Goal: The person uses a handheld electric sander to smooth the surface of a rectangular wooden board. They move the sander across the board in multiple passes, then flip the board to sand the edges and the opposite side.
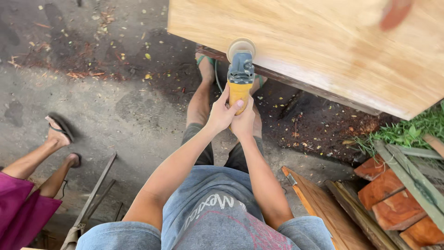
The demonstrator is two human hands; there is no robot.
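Observation:
Both my hands grip a yellow and grey power sander (240,76) held out in front of me. My left hand (221,114) wraps the yellow body from the left, thumb across it. From the right, my right hand (244,122) closes on the same body. The sander's round pad (241,46) presses against the near edge of a large pale wooden panel (323,46) that fills the upper right. My legs and sandalled feet show below the tool.
Another person's legs in sandals (60,132) and a purple garment (21,208) are at the left. Metal bars (95,192) lie on the concrete floor. Reddish wood blocks (393,203) and planks (319,203) are stacked at the lower right, with grass (411,132) beyond.

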